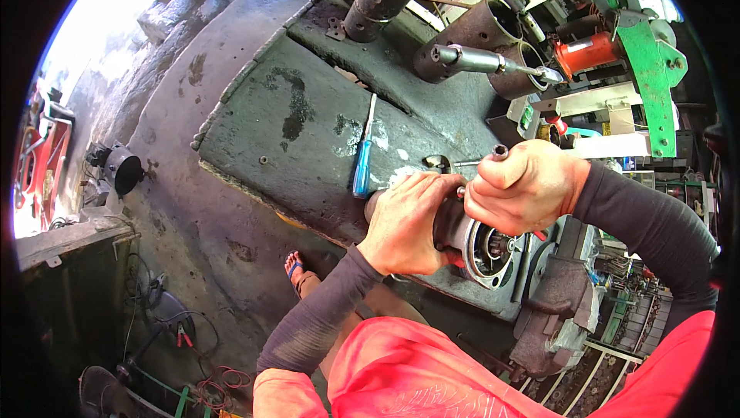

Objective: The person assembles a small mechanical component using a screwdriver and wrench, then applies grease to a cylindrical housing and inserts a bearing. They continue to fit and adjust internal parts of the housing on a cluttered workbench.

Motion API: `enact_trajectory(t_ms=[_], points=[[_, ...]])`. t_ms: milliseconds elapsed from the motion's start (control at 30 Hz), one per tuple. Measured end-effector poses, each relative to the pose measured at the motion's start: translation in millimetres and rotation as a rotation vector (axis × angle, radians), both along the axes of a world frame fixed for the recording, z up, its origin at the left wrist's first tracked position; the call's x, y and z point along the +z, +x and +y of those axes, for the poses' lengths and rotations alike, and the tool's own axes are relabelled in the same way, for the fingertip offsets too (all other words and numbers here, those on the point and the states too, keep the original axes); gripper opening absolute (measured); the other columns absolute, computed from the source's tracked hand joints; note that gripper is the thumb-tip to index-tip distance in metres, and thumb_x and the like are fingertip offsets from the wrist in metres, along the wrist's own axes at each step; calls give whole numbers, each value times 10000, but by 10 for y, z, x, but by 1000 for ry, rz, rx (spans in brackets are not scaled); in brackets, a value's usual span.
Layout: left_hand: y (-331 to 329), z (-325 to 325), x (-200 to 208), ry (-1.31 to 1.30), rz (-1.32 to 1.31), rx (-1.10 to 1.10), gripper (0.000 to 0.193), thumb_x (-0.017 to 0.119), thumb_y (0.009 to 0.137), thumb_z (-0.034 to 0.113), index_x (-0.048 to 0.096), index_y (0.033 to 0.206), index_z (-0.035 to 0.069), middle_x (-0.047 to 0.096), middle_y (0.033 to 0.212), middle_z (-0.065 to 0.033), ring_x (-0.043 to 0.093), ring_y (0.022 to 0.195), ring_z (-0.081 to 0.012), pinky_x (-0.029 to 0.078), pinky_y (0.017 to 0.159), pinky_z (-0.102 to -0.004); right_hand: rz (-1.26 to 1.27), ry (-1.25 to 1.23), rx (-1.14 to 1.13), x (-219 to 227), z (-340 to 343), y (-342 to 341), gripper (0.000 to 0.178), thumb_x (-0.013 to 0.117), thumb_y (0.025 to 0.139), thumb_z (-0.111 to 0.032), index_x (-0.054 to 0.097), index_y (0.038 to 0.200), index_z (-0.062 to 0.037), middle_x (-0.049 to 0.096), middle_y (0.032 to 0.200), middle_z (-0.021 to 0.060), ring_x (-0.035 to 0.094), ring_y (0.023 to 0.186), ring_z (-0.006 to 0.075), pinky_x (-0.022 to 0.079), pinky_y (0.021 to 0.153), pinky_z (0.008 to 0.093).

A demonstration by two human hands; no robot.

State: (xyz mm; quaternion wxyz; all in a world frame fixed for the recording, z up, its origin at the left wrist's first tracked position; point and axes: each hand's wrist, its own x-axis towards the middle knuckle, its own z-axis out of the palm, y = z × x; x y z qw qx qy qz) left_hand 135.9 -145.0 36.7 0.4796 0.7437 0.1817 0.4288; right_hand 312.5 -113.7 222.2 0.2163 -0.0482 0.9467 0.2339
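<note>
My left hand [408, 221] is wrapped round the side of a round metal motor housing [472, 242] on the dark workbench [262, 121]. The housing's open end faces right and shows parts inside. Close above it, my right hand [512, 187] is closed in a fist round a socket wrench [500, 153], whose hollow end sticks up past the thumb. Most of the wrench is hidden by the fingers, and I cannot tell whether it touches the housing. A screwdriver [362, 164] with a clear blue handle lies on the bench, left of my left hand.
A bench vise [559, 287] is mounted right of the housing. Metal pipe cups [378, 3] with rods and tools stand at the back. A green bracket [647, 87] and a red cylinder [587, 54] are at the far right. Cables [223, 387] lie on the floor at lower left.
</note>
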Motion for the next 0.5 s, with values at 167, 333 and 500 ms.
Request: enact_trajectory(t_ms=[167,333,500], points=[[-10,-12,43,-59,-14,15,947,959,478,200,608,1345,57,687,1222,-159,673,1167,-382,532,1023,-458,-47,15,25,9,-3,16,146,694,630,-231,606,732,-175,583,770,-33,657,808,173,473,957,306],[18,-52,-20,-40,-20,53,911,937,482,176,627,1330,60,701,1204,-154,682,1146,-389,549,1001,-459,-20,13,-93,-6,-51,-8,187,672,619,-237,573,755,-156,573,759,-20,645,797,179,483,935,295],[-17,-21,35,-58,5,-7,919,974,516,216,618,1344,38,702,1215,-179,685,1152,-398,555,1001,-458,-82,183,-320,2,-197,-106,184,656,787,-273,509,792,-163,581,755,-5,629,873,190,478,974,285]])
